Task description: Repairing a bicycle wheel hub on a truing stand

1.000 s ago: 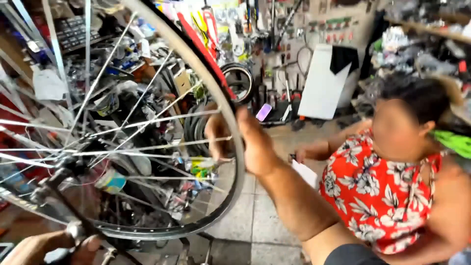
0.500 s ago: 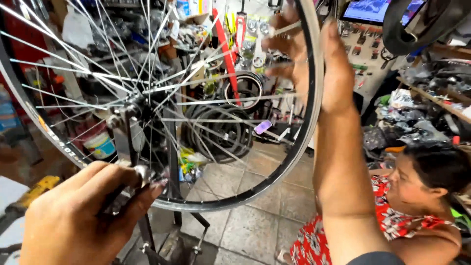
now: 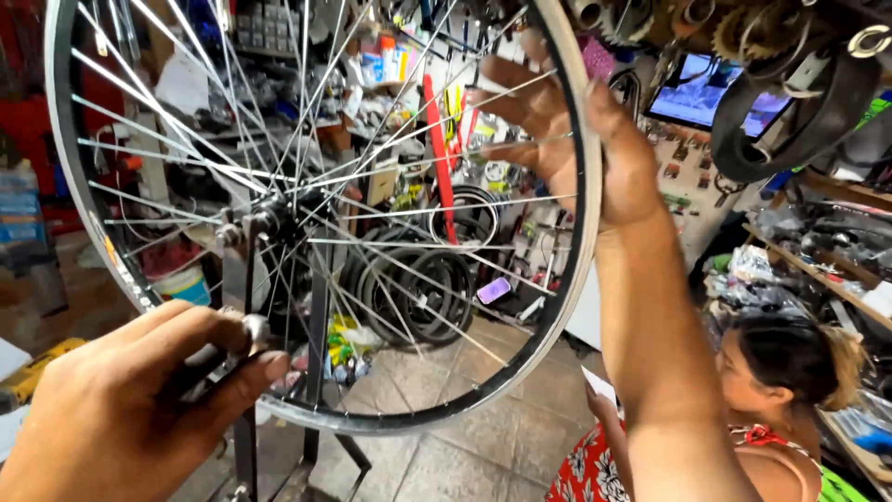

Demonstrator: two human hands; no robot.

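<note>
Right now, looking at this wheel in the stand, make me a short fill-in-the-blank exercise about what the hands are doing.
1. The right hand grips the wheel's ____ near the top right.
2. The left hand pinches a small ____ knob on the truing stand.
3. The bicycle wheel has thin metal ____ running from the hub to the rim.
4. The seated person at the lower right wears a red ____ top.

Missing words: rim; metal; spokes; floral

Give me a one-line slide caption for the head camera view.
Right hand grips wheel rim on stand; left hand pinches its knob.
</note>
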